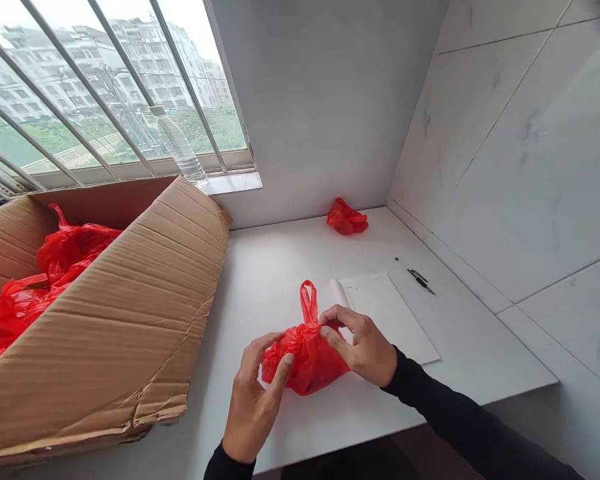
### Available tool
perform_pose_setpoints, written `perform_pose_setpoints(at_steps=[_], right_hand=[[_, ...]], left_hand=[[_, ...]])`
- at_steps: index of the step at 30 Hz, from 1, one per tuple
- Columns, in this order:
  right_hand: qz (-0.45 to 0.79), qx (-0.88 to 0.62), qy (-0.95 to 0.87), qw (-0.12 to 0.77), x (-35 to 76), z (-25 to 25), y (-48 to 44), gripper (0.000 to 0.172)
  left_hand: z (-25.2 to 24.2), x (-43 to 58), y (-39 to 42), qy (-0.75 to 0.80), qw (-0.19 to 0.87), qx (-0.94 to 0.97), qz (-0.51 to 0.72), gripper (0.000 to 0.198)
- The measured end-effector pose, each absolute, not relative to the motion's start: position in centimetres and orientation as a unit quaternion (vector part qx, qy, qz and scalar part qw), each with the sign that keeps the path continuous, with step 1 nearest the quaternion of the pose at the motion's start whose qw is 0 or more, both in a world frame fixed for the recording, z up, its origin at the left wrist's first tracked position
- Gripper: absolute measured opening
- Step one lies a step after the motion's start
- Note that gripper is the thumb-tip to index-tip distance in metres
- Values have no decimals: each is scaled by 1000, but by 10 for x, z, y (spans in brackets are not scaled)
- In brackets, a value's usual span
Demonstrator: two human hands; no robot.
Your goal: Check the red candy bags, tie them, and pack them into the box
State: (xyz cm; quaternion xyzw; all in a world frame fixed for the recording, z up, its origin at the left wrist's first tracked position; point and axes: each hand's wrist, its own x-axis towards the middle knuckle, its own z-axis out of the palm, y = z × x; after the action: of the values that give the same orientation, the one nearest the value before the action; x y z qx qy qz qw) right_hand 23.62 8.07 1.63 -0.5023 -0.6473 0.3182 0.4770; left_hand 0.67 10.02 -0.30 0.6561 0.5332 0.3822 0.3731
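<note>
A red plastic bag (pixel 310 367) with something bulky inside rests on the white table, its neck gathered and one handle loop standing up. At its left side my left hand (pixel 257 390) grips the bag, thumb in front and fingers behind. My right hand (pixel 357 340) pinches the gathered plastic by the knot, on the right of the loop. What the bag contains is hidden by the plastic.
A large cardboard box (pixel 145 313) with several red bags inside stands at left. An open notebook (pixel 385 313), a pen (pixel 421 282) and a crumpled red bag (pixel 347 217) lie on the table (pixel 270 260). A water bottle (pixel 180 147) leans at the barred window.
</note>
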Motion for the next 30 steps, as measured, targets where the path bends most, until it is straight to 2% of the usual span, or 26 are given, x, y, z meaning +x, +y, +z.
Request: perform_pose_setpoints(at_steps=[2, 8, 9, 11, 12, 13, 15, 17, 21, 25, 28, 30], right_hand=[[303, -519, -641, 478, 242, 17, 77, 8], [263, -621, -568, 472, 264, 14, 62, 12], [261, -617, -575, 469, 262, 14, 61, 15], [259, -606, -597, 458, 252, 17, 61, 31], [257, -602, -608, 449, 247, 19, 62, 36], [255, -599, -619, 439, 243, 21, 64, 34], [251, -594, -632, 429, 240, 22, 66, 17], [257, -596, -615, 448, 246, 22, 67, 18], [268, -626, -527, 509, 265, 17, 65, 23], [276, -606, -542, 512, 260, 17, 64, 26], [250, -596, -587, 487, 246, 27, 61, 38], [177, -597, -604, 497, 237, 37, 55, 35]], left_hand=[[-6, 4, 105, 561, 353, 641, 387, 33], [-9, -11, 101, 578, 327, 590, 459, 46], [-6, -7, 98, 565, 319, 606, 460, 50], [1, 6, 94, 533, 286, 660, 446, 58], [4, 12, 93, 522, 266, 684, 434, 56], [5, 16, 93, 517, 247, 701, 424, 48], [5, 17, 96, 525, 232, 704, 418, 27], [2, 8, 101, 554, 234, 675, 428, 22], [1, -14, 103, 589, 256, 612, 461, 34], [14, -6, 96, 571, 256, 618, 475, 53], [23, 4, 92, 538, 237, 653, 477, 36], [26, 5, 91, 520, 220, 666, 487, 24]])
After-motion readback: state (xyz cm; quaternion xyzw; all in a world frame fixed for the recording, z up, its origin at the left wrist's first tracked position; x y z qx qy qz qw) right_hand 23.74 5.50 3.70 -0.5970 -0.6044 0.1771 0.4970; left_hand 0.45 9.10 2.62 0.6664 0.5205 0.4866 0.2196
